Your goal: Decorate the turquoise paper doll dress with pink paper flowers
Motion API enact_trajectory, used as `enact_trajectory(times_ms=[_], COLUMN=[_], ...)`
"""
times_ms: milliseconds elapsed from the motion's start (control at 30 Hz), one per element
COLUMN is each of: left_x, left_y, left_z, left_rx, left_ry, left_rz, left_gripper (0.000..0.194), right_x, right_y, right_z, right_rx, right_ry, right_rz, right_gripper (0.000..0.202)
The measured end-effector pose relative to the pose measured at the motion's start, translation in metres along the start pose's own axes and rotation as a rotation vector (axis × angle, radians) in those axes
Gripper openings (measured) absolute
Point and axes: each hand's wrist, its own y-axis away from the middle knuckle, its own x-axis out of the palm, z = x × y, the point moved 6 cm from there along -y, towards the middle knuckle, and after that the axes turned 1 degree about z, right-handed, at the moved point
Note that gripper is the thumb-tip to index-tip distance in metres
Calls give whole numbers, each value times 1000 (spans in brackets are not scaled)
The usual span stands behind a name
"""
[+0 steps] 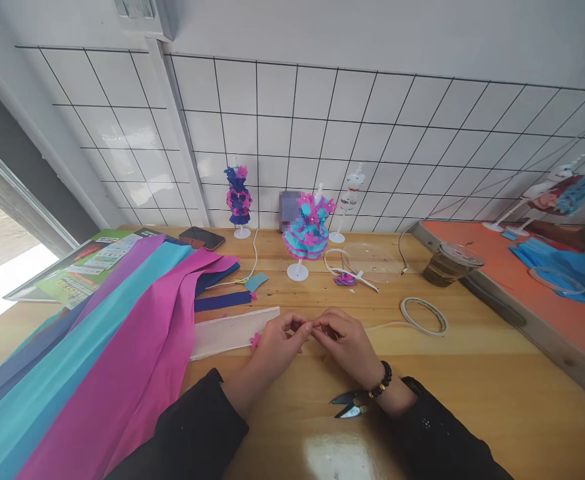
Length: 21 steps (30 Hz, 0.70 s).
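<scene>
Over the wooden table, my left hand and my right hand meet at the fingertips, both pinched closed. What lies between the fingers is too small to make out. From behind my right hand a thin pale strip runs right to a roll of narrow tape. Beside my left hand is a small pink flower cutout, at the end of a whitish translucent strip. Thread snips lie with blades apart by my right wrist, their handles partly hidden.
Crepe paper sheets cover the left side. Small dress forms stand at the back, one in a turquoise and pink dress, another in navy and pink. A phone, a lidded cup and an orange raised surface are around.
</scene>
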Motion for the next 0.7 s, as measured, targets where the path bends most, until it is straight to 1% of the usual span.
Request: enact_trajectory(times_ms=[133, 233, 433, 567, 700], left_x=[-1, -3, -6, -7, -5], left_y=[1, 2, 1, 1, 2], left_z=[-4, -7, -8, -7, -6], left_rx=[-8, -22, -24, -22, -15], left_ry=[-8, -17, 14, 43, -27], left_rz=[-8, -46, -77, -65, -35], left_gripper=[27, 23, 23, 26, 32], right_x=[2, 4, 5, 3, 3], right_y=[1, 1, 1, 0, 0], right_z=[-5, -7, -4, -3, -4], right_rx=[36, 51, 29, 35, 35], right_ry=[-2, -1, -2, -4, -15], right_rz=[3, 22, 41, 17, 14], right_gripper=[14, 16, 20, 20, 19])
